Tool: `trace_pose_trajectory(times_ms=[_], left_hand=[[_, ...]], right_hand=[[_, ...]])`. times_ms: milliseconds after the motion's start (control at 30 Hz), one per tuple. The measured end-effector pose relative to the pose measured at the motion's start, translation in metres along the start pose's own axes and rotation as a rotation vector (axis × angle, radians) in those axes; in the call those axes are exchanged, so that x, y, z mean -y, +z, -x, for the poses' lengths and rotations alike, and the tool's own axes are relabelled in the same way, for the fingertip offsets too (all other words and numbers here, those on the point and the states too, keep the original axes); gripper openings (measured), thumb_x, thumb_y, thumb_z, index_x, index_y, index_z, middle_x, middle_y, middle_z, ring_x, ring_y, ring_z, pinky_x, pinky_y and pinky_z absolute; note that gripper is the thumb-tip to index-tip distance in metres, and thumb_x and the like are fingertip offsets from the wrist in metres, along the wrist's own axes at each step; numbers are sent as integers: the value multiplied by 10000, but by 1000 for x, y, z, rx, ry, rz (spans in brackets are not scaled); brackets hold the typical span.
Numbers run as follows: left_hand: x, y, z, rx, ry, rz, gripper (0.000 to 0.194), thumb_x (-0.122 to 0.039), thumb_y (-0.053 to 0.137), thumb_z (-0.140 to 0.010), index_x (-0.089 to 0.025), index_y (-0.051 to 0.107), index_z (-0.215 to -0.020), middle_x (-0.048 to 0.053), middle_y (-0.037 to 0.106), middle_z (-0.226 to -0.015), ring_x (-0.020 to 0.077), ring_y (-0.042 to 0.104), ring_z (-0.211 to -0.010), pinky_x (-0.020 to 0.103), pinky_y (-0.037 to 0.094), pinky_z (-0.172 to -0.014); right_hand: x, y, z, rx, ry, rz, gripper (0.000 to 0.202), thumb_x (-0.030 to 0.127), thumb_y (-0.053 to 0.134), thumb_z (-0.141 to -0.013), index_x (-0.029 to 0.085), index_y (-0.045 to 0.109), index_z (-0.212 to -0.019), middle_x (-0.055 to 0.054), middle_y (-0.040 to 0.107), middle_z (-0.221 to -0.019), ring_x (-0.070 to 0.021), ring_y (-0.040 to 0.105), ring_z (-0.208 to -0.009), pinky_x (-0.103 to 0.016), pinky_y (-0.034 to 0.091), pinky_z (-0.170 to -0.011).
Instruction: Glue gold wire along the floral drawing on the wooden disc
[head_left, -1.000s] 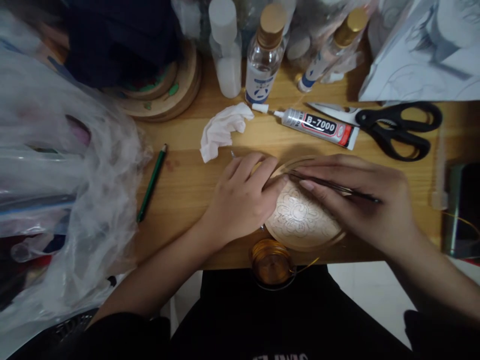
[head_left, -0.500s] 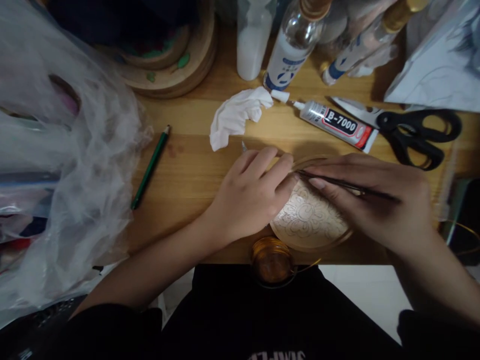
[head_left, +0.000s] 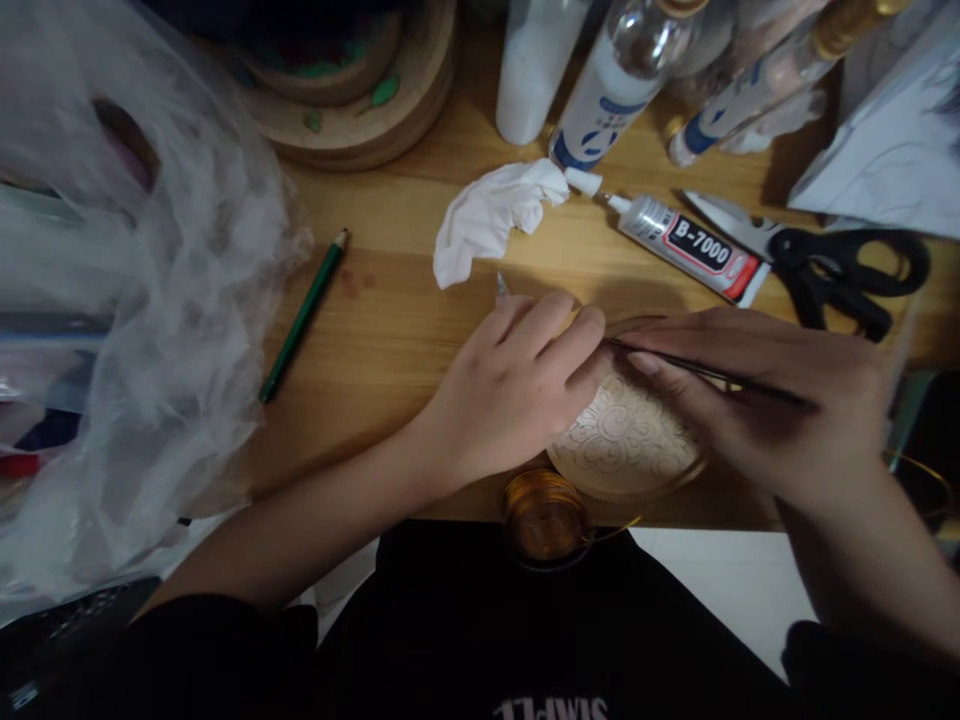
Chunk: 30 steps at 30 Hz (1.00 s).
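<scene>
My right hand [head_left: 795, 400] is closed around slim dark tweezers [head_left: 720, 374], their tips at the upper edge of a round pale piece [head_left: 626, 440] with a flower pattern drawn in dark outlines. My left hand [head_left: 517, 390] lies over that piece's left side, fingers curled and gripping it near the tweezer tips; what its fingertips pinch there is hidden. From behind the left hand pokes a small silvery pointed tip [head_left: 502, 285]. A spool of golden wire [head_left: 546, 515] sits at the table's front edge below the piece, a strand running off to the right.
Beyond the hands lie a crumpled white tissue [head_left: 495, 215], a B-7000 glue tube [head_left: 690, 245] and black-handled scissors [head_left: 840, 265]. A green pencil [head_left: 304, 315] is on the left, beside a clear plastic bag [head_left: 172, 300]. Bottles [head_left: 611, 95] and a round wooden frame [head_left: 360, 140] stand at the back.
The view has shifted slightly, so the table items appear a little further right and higher. Both hands keep nearly the same pose on the round piece, tweezers still at its upper edge.
</scene>
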<state>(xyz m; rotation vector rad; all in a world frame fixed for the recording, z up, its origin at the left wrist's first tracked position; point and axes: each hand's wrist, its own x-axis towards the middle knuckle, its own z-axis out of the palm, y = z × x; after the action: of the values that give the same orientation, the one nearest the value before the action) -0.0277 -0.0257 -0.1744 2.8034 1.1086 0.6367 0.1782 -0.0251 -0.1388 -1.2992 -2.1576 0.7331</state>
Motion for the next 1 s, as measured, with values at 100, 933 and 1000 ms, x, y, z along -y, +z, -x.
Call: trace_pose_trajectory(times_ms=[100, 933, 1000], left_hand=[[1, 0, 0, 28, 1, 12, 254, -158, 460, -997, -152, 705, -1066, 71, 677, -1142, 239, 612, -1057, 376, 506, -836], [-4, -2, 6, 116, -120, 192, 230, -161, 518, -953, -139, 712, -1074, 124, 588, -1350, 350, 468, -1367, 586, 368, -1169], [-4, -1, 6, 105, -123, 195, 230, -165, 513, -954, -135, 719, -1053, 124, 592, -1341, 354, 468, -1368, 581, 368, -1173]], right_hand=[[0, 1, 0, -12, 2, 3, 213, 116, 735, -825, 181, 743, -1027, -35, 775, -994, -114, 723, -932, -249, 586, -870], [13, 7, -6, -56, 67, 124, 101, 160, 725, -830, 216, 771, -900, -3, 792, -880, -127, 746, -808, -239, 591, -735], [16, 10, -4, -91, 107, 140, 74, 158, 731, -819, 195, 770, -870, -13, 792, -869, -127, 747, -808, -229, 588, -747]])
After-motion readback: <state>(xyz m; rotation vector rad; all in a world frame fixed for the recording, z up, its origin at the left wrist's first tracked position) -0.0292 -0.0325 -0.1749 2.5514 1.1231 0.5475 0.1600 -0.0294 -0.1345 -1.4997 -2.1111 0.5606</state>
